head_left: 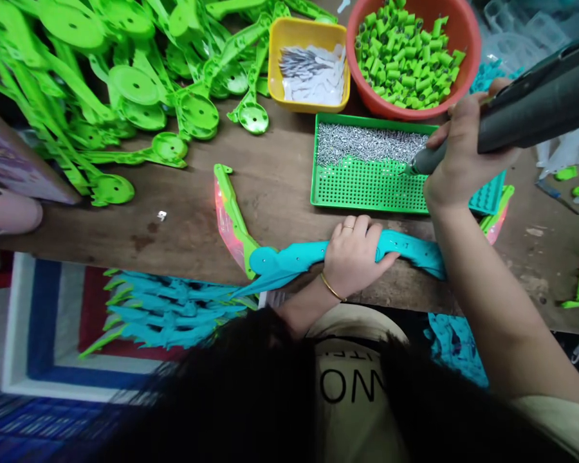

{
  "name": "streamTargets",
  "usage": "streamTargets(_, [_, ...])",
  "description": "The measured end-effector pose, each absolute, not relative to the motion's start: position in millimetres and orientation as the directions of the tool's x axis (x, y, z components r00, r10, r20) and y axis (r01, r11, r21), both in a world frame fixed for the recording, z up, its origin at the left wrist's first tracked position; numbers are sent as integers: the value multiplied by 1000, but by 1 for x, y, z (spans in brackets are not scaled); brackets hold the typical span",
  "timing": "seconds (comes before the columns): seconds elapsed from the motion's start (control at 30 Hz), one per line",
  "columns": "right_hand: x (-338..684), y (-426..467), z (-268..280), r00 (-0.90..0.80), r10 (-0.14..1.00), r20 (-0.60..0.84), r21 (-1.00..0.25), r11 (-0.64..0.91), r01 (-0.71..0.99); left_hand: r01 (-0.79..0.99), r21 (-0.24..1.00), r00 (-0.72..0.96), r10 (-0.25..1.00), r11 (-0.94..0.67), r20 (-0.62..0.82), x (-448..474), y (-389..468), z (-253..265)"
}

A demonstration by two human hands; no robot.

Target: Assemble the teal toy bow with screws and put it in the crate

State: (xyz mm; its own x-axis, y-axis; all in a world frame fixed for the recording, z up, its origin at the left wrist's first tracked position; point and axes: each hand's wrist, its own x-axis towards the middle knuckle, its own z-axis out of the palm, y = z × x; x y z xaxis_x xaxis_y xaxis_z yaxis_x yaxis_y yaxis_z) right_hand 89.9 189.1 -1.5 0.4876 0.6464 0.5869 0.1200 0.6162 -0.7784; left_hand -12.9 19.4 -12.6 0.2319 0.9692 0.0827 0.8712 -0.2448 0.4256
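Note:
My left hand (354,257) is wrapped round the middle of a blue plastic toy bow (299,256) lying along the table's near edge. Its left limb (234,225) is green and clear pink; part of its right end lies behind my right forearm. In my right hand (463,151) is a dark electric screwdriver (535,96), its fingers closed round the body. The screwdriver's tip reaches into a green perforated tray (367,193), close to a heap of small silver screws (367,145). Whether a screw sits on the tip I cannot tell.
Green plastic parts (135,83) pile up at the left back. Behind the tray stand a yellow bin (309,103) of white pieces and a red bowl (415,112) of green pieces. Below the table edge, a white crate (19,334) holds blue parts. A small metal piece (161,215) lies left.

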Motion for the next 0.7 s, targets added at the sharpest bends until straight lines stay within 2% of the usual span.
streamTargets(0.2, [90, 185, 4, 443, 691, 570, -789, 611, 63, 873, 421, 224, 969, -248, 106, -13, 19, -15])
streamTargets(0.33, [100, 171, 31, 416, 647, 639, -719, 695, 24, 876, 417, 214, 970, -242, 115, -13, 19, -16])
streamTargets(0.43, [113, 134, 49, 309, 655, 690, -687, 726, -5, 876, 420, 209, 972, -237, 111, -12, 19, -15])
streamTargets(0.6, [131, 64, 49, 93, 810, 580, -813, 582, 2, 871, 435, 201, 973, -229, 111, -12, 20, -15])
streamTargets(0.7, [136, 47, 39, 115, 866, 487, -874, 482, 70, 875, 417, 212, 969, -245, 126, -12, 20, -16])
